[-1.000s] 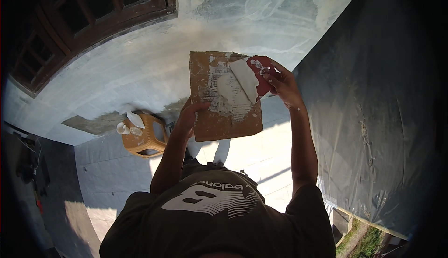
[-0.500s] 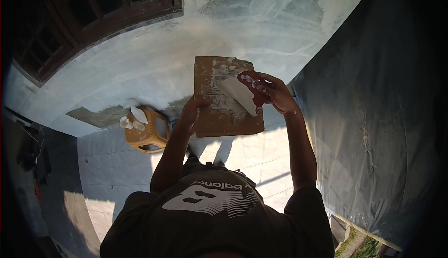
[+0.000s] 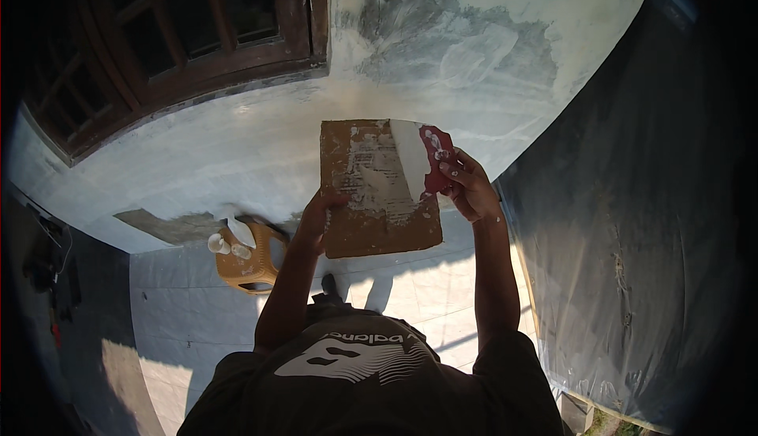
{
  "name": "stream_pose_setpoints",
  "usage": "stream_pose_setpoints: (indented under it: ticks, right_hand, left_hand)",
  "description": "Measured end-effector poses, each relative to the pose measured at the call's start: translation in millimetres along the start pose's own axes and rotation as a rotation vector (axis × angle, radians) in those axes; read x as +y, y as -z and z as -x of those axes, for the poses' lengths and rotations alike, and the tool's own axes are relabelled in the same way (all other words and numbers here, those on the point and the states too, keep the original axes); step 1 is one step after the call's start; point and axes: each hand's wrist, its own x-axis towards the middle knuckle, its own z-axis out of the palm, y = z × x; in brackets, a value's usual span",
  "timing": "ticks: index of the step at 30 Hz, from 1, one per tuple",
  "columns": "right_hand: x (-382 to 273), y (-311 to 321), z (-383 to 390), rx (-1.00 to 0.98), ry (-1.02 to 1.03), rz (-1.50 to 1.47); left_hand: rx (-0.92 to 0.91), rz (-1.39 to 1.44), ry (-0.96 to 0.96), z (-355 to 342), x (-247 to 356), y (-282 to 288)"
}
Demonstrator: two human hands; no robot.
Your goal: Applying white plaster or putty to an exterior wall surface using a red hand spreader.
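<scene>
My left hand [image 3: 320,215] grips the left edge of a brown rectangular board [image 3: 371,235] smeared with white paste. My right hand [image 3: 470,187] is closed on a red scraper [image 3: 434,160] with paste spots on it. The scraper's putty-coated blade [image 3: 407,156] lies over the board's right side, slanting down from its top edge. I hold both in front of a patchily coated white wall [image 3: 489,18].
A brown-framed window [image 3: 197,26] is at upper left. A tan plastic stool [image 3: 260,266] bearing white containers [image 3: 219,243] and a white bag [image 3: 242,233] stands by the wall. Dark sheeting [image 3: 624,199] hangs at right. Sunlit tiles [image 3: 418,294] lie below.
The board and both hands sit lower in the picture than half a second ago. The scraper has swung more upright, toward the board's upper right, and the blade now reaches its top edge.
</scene>
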Motion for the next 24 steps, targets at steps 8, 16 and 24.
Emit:
stream_pose_setpoints:
  ticks: [8,16,24]
  right_hand:
    - [-10,-45,-76,0.063,0.075,-0.135]
    - [0,-71,-139,0.202,0.081,0.094]
    - [-40,-68,-185,0.165,0.218,-0.185]
  left_hand:
    - [0.025,-0.099,0.021,-60,84,24]
    - [-0.02,-0.189,0.02,-111,148,39]
    - [-0.074,-0.167,0.036,-142,171,35]
